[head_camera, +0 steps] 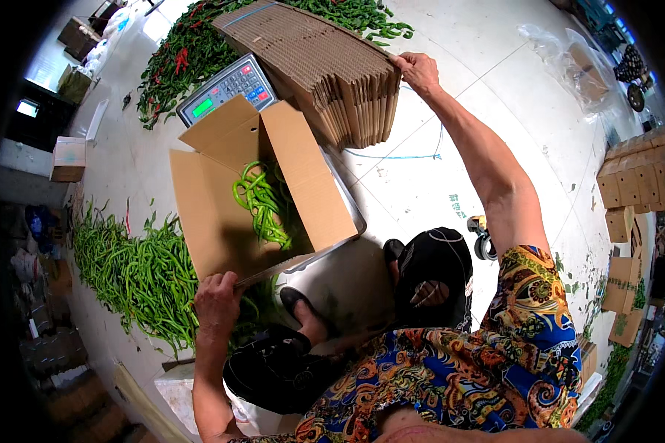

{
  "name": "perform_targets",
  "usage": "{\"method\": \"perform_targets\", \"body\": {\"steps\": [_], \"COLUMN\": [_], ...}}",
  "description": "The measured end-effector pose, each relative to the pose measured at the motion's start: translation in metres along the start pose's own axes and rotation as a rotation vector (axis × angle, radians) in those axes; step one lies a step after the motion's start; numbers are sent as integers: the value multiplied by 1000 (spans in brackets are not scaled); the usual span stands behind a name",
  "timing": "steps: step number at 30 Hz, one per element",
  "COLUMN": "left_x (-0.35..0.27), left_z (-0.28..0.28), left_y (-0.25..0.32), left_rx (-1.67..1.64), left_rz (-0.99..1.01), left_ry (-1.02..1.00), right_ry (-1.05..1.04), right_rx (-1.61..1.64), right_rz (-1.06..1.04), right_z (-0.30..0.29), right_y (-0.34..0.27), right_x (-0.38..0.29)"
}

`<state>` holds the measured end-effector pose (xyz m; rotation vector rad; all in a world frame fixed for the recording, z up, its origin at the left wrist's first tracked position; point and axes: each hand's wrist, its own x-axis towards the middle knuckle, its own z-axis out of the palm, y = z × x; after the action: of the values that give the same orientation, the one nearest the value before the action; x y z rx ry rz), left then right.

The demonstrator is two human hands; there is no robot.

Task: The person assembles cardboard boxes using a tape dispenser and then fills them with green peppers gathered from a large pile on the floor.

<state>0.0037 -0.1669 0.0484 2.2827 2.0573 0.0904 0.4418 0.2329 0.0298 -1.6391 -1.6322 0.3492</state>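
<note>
An unlidded cardboard box [221, 199] stands before me with its flaps raised, on the platform of a digital scale [230, 91]. Inside it lies a small heap of long green chili peppers [266, 213]. My left hand [217, 302] grips the near left corner of the box, at the flap. My right hand [419, 72] is stretched out and pinches the right end of a bundle of flattened cardboard boxes [321, 52], which stands on edge beyond the scale. The fingertips of the right hand are partly hidden behind the cardboard.
A long pile of green chili peppers [138, 271] covers the floor at left. Behind the bundle spreads a darker pile of peppers with some red ones [185, 66]. Blue strapping [393, 157] lies on the tiles. A tape roll [484, 247] is beside my right knee; stacked cartons [632, 177] line the right.
</note>
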Motion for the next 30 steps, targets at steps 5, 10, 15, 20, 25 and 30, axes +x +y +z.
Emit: {"method": "perform_targets", "body": {"steps": [5, 10, 15, 20, 25, 30], "left_x": [3, 36, 139, 267, 360, 368], "left_z": [-36, -67, -66, -45, -4, 15], "left_y": [35, 89, 124, 183, 217, 214], "left_rx": [-121, -429, -456, -390, -189, -140], "left_rz": [-14, 212, 553, 735, 672, 630], "left_ry": [-92, 45, 187, 384, 411, 394], "right_ry": [29, 253, 194, -64, -377, -85], "right_rx": [-181, -199, 20, 613, 772, 194], "right_rz": [-198, -52, 224, 165, 138, -170], "right_z": [-4, -12, 4, 9, -4, -16], "right_y": [-9, -7, 4, 17, 29, 14], "right_x": [-7, -9, -18, -14, 3, 3]}}
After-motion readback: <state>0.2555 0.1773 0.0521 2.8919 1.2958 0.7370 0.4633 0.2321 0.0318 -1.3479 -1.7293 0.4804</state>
